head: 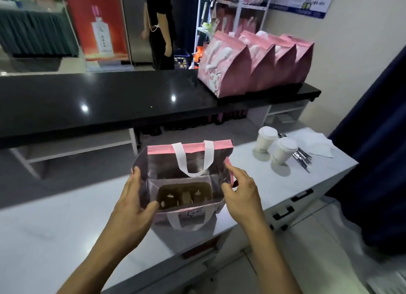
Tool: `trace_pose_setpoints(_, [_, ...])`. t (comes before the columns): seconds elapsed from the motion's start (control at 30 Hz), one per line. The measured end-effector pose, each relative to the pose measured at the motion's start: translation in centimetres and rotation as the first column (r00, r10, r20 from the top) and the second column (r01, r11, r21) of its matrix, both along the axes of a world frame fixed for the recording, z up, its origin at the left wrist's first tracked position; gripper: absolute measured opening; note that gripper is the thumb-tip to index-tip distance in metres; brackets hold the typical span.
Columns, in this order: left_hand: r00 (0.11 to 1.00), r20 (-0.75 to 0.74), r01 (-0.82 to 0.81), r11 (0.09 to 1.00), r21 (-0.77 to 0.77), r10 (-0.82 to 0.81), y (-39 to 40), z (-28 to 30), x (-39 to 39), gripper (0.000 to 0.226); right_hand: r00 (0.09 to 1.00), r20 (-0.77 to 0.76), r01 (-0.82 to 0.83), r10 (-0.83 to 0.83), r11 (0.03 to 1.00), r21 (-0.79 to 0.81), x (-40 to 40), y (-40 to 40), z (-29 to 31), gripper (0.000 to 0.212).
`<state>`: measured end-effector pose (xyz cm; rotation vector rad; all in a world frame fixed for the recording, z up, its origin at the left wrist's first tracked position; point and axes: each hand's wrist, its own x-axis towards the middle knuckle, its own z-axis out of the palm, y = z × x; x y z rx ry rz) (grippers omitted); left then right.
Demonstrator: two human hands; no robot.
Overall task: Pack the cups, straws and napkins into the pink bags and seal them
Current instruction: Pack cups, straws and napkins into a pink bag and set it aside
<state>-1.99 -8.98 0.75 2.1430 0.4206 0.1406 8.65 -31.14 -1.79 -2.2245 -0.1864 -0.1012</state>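
Note:
An open pink bag [189,162] with white handles stands on the white counter [66,227], and a brown cardboard cup holder [184,194] lies in its bottom. My left hand [134,197] grips the bag's left wall, thumb inside the rim. My right hand [239,192] pinches the right wall, forefinger stretched along its top edge. Two white lidded cups [274,144] stand to the right. Beside them lie dark wrapped straws [302,158] and white napkins [314,143].
Several sealed pink bags [254,63] stand in a row on the raised black counter [109,100] at the back right. A person in black stands beyond it. A dark curtain [377,151] hangs at the right, and drawers with black handles face the counter's right side.

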Motion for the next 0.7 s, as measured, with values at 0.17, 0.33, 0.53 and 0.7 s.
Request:
trace_pose_setpoints(0.17, [0.999, 0.030, 0.022, 1.000, -0.006, -0.022, -4.1, -0.8, 8.7, 0.076, 0.999, -0.018, 0.027, -0.027, 0.999, -0.034, 8.0, -4.8, 0.0, 0.056])
trace_pose_setpoints(0.33, [0.996, 0.079, 0.040, 0.999, 0.025, -0.042, -8.1, -1.6, 16.3, 0.065, 0.998, -0.030, 0.045, -0.048, 0.996, -0.077, 14.7, -8.9, 0.6, 0.056])
trace_pose_setpoints(0.53, [0.998, 0.063, 0.027, 0.999, 0.033, -0.029, -12.3, -1.7, 22.5, 0.068, 0.998, -0.051, 0.041, -0.044, 0.998, -0.056, 21.4, -13.5, 0.2, 0.058])
trace_pose_setpoints(0.7, [0.998, 0.027, -0.066, 0.996, 0.053, 0.065, -14.7, -2.2, 26.4, 0.071, 0.998, -0.043, -0.053, 0.053, 0.999, -0.006, 27.6, -15.0, -0.1, 0.054])
